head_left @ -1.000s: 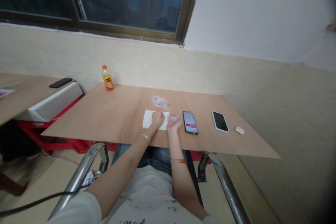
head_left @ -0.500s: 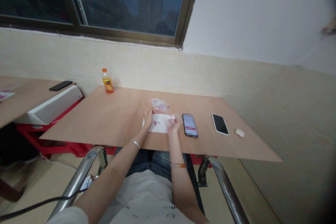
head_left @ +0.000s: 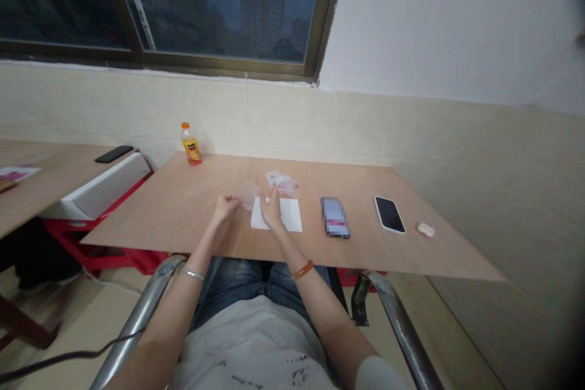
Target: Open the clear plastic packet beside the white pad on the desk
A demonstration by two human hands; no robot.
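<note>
My left hand (head_left: 225, 208) is closed in a pinch on a small clear plastic bag (head_left: 249, 195), held left of the white paper. The bag looks blurred by motion. My right hand (head_left: 271, 209) is over the white paper (head_left: 290, 214), fingers stretched upward and apart from the thumb, with nothing visible in it. It covers part of the sheet. Just beyond the paper lies a crumpled clear plastic bag (head_left: 282, 183) with pinkish pieces inside.
Right of the paper lie a phone with a lit screen (head_left: 335, 217), a white-edged phone (head_left: 389, 215) and a small white case (head_left: 425, 230). An orange drink bottle (head_left: 191, 145) stands at the table's back left. Another table (head_left: 50, 177) is at far left.
The small plastic bag has passed from my right hand to my left and moved left. My left hand has left the paper's edge; my right hand has come over the sheet.
</note>
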